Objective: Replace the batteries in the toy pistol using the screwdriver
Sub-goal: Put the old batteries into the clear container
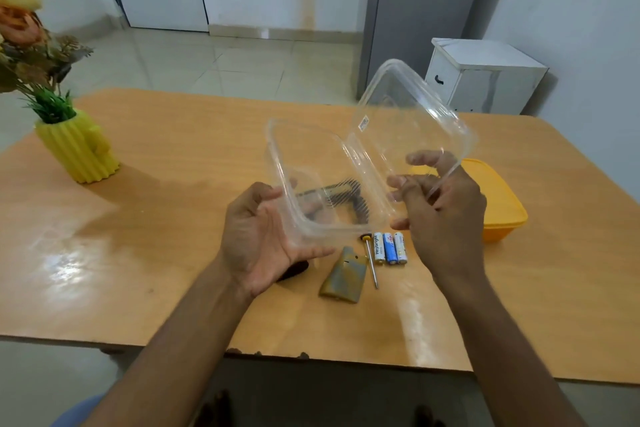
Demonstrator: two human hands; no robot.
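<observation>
Above the table I hold a clear plastic container (346, 163), tilted with its mouth toward me. My left hand (256, 236) grips its left rim and my right hand (440, 211) grips its right wall. Under it on the wooden table (173, 218) lies the toy pistol: its olive grip (344, 277) sticks out below the container, the dark body shows blurred through the plastic. A small screwdriver (371, 262) lies right of the grip. Three AA batteries (389, 248) lie side by side beside the screwdriver.
A yellow lid (502, 204) lies on the table behind my right hand. A yellow ribbed vase with artificial flowers (78, 146) stands at the table's left. A white cabinet (485, 76) stands on the floor beyond the table's far right.
</observation>
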